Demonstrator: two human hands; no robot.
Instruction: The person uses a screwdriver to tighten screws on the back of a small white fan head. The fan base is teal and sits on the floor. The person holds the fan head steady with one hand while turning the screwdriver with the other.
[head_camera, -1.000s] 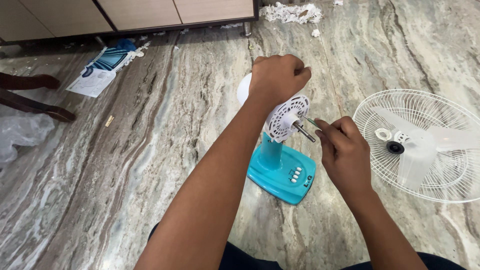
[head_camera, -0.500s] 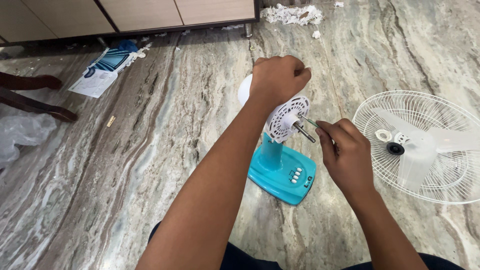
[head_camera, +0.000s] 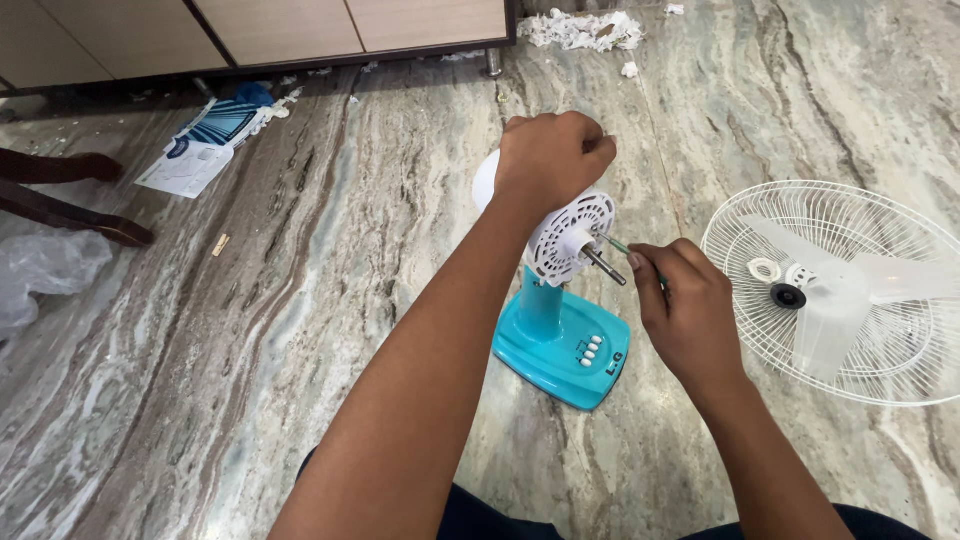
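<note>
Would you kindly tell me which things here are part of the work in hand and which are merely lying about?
In hand:
- left hand gripping the white fan motor head on the turquoise plastic base
- right hand holding a thin green-handled screwdriver
- white wire fan guard with translucent blades

Lying about:
- blue-and-white leaflet
- shredded white paper
- clear plastic bag

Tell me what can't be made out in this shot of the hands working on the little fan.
- Head view: the top and rear of the white motor housing are covered by the left hand.
- Head view: the handle of the thin green tool is buried in the right hand; its tip is too small to identify.
- Head view: the white fan guard is cut off by the right edge.
- Head view: the buttons on the teal base are too small to tell apart.
</note>
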